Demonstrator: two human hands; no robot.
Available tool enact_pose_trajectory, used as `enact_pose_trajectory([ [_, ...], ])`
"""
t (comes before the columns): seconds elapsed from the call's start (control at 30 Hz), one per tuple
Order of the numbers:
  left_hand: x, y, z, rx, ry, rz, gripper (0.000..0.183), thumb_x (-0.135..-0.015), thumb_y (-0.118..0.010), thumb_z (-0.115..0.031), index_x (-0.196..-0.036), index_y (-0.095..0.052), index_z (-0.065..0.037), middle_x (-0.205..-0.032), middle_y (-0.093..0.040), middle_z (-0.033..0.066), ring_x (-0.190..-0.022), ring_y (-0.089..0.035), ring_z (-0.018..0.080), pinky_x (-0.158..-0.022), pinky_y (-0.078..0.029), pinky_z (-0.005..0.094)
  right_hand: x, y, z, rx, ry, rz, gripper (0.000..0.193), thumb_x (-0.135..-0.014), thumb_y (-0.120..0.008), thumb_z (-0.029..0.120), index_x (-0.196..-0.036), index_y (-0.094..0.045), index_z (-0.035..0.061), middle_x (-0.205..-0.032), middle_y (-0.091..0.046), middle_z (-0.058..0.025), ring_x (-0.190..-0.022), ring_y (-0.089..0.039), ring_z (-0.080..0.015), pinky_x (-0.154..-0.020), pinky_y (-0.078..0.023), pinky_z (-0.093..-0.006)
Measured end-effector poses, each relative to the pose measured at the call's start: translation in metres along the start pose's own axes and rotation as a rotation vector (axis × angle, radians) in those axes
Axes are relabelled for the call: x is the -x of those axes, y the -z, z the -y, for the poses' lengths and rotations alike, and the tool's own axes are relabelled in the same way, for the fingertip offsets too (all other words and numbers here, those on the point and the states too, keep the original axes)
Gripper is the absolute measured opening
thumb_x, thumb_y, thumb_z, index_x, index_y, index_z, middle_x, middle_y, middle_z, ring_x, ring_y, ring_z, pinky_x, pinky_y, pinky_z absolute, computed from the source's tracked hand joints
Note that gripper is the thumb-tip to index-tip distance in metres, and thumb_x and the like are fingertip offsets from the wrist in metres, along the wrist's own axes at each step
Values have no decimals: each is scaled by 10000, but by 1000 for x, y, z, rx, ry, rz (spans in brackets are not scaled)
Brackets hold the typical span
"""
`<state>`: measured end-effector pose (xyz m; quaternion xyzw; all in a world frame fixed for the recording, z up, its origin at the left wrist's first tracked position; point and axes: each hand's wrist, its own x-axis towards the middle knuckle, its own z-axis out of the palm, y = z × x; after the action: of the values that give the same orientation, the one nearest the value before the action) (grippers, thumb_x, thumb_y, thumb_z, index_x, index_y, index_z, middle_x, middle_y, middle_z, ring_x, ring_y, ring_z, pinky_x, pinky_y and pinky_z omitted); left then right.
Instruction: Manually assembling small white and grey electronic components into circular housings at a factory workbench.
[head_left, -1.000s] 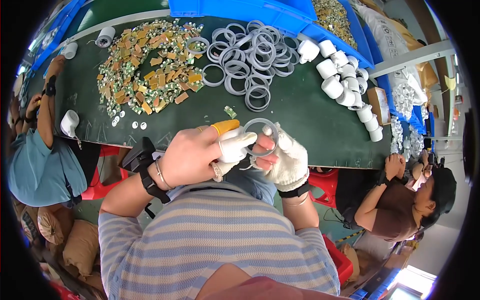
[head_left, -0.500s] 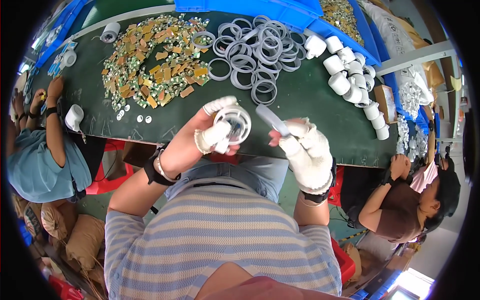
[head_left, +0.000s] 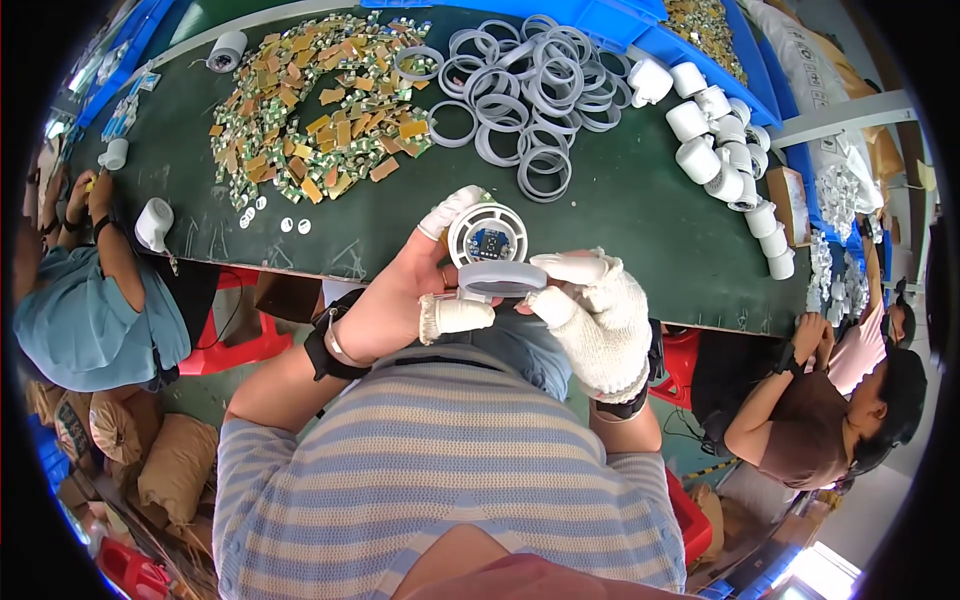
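Observation:
My left hand (head_left: 410, 285), with fabric cots on thumb and a finger, is closed around a round white housing (head_left: 459, 237). The housing's open face shows a blue circuit board (head_left: 491, 243) inside a white ring. My right hand (head_left: 595, 325), in a white knit glove with some fingertips bare, pinches a grey plastic ring (head_left: 503, 279). That ring is tilted nearly edge-on at the near rim of the housing, close to my left thumb. Whether the two touch, I cannot tell.
On the green table (head_left: 640, 250) lie a heap of small circuit boards (head_left: 320, 110), loose grey rings (head_left: 555, 85) and white housings (head_left: 697, 160). Blue bins (head_left: 690, 65) stand behind. Co-workers sit at left (head_left: 90, 330) and right (head_left: 800, 420).
My right hand has brought the grey ring left to the housing. My left hand has turned the housing's face into view, and its thumb has moved off the face.

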<state>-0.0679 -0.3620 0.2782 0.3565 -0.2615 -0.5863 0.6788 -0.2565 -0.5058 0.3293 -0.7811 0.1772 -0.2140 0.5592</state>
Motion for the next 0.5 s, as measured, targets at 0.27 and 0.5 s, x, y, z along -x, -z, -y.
enact_pose_trajectory([
  [0.27,0,3,7,-60,-32,18,1140,-819,-800,115,-1679,-137,-232,-1609,-367,70,-1368,-538,237,-1129,-485,416,-2,4,-2,93,28,25,281,-960,-754,112,-1189,-682,-35,-1026,-701,-153,-860,-733,-213,-748,-605,-324],
  [0.5,1,3,12,-53,-62,8,1040,-836,-813,92,-1659,-229,-160,-1562,-460,64,-1373,-538,195,-1142,-467,391,-3,0,0,131,21,-19,279,-964,-761,179,-1163,-708,-9,-1036,-695,-121,-846,-708,-194,-749,-567,-313],
])
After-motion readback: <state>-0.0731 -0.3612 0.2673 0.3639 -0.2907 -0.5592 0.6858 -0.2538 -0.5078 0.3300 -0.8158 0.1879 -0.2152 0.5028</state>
